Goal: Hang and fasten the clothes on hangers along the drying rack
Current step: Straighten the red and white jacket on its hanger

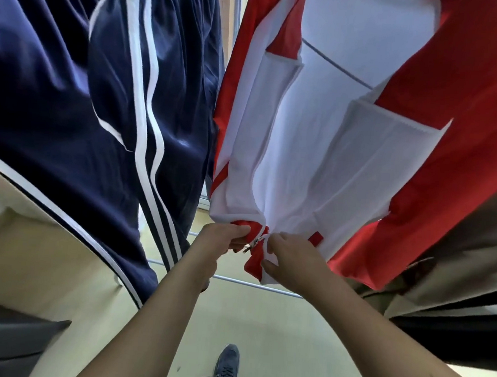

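Left hand (pixel 221 239) and right hand (pixel 289 257) both pinch the red-white jacket (pixel 316 163) hem at the zipper (pixel 253 244), frame centre.

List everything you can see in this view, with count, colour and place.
jacket: one, red and white, hanging centre-right, front open
zipper: one, metal, at the jacket's bottom hem between the hands
track pants: one, navy with white stripes, hanging at left
dark garment: one, brown and black, right edge
rack bar: one, grey metal, low behind the hands
floor: pale yellow, below
shoe: one, grey, bottom centre
left hand: grips the jacket's left hem
right hand: pinches the jacket's right hem
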